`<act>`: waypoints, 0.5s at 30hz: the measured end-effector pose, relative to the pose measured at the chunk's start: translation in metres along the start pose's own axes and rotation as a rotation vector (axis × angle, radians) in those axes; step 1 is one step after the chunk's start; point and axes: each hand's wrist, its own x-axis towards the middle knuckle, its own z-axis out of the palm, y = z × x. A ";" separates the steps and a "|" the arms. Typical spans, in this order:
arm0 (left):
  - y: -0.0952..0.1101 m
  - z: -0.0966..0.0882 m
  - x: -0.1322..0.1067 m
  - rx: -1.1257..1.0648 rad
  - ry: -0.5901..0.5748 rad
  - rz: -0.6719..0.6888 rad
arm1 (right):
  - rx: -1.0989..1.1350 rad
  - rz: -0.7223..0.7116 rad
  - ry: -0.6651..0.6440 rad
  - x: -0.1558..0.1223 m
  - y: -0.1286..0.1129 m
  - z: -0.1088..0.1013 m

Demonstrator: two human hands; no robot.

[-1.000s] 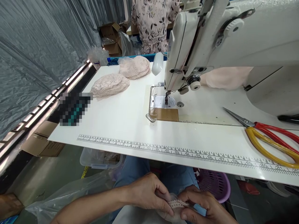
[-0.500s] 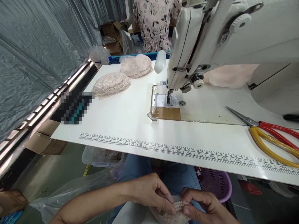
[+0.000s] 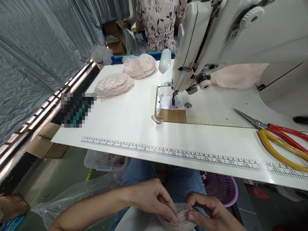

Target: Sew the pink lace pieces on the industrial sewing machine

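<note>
From my remote station, I observed both hands over the lap, below the front edge of the counter (image 3: 120,118). The left hand (image 3: 157,199) was narrow: its thumb and fingers pinched the left part of a lace piece (image 3: 181,220). The right hand (image 3: 208,210) was also narrow, its thumb and forefinger gripping the upper right edge of the same lace piece. The 2 hands were near each other, and a short length of scalloped edge showed between them.

On the counter, I located the following items. The sewing machine (image 3: 187,48) stood right of centre, its needle above a metal plate (image 3: 163,102). To its left lay 2 stacks of lace: a near stack (image 3: 114,86) and, just beside it, a far stack (image 3: 140,66). Pink cloth (image 3: 238,76) showed beneath the machine's arm. The scissors (image 3: 261,125), with 1 red and 1 yellow handle, lay to the right. A printed ruler (image 3: 192,157) ran along the front edge.

Below the counter, I noted a purple basket (image 3: 234,195) right of the legs (image 3: 185,183) and a clear box (image 3: 106,165) to their left. Beyond the counter stood 1 person (image 3: 160,22) in floral clothing.
</note>
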 end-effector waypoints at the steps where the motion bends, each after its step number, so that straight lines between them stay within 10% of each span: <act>1: 0.000 0.000 0.001 -0.006 -0.008 0.000 | -0.012 0.003 -0.002 0.000 0.000 0.000; 15: -0.003 -0.011 -0.008 -0.045 -0.058 0.014 | 0.188 0.058 0.038 -0.003 0.011 -0.013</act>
